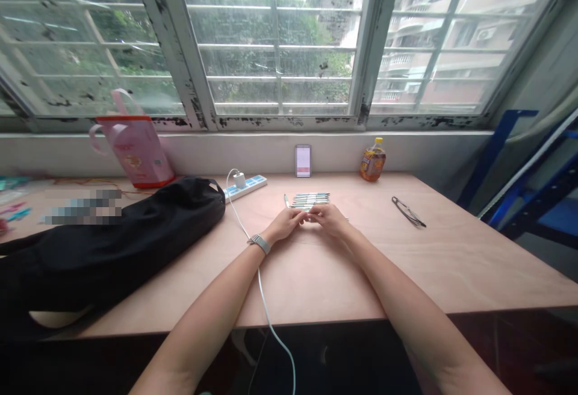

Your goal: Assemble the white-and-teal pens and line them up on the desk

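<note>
My left hand (288,222) and my right hand (330,219) meet at mid-table, fingertips pinched close together. Between them shows a small pale thing, mostly covered by the fingers and too small to name. A thin pale tip (347,219) pokes out beside my right hand. Just beyond my fingers, several slim white-and-green pens (311,198) lie side by side in a stack of rows. One more pen (286,201) lies apart at their left, pointing away from me. A watch (261,243) is on my left wrist.
A phone (303,161) leans on the wall behind the pens. A bottle (372,161) and glasses (409,212) are at right. Leftward are a power strip (246,187), a black bag (135,250) and a pink pouch (138,151). A white cable (266,311) runs by my left wrist.
</note>
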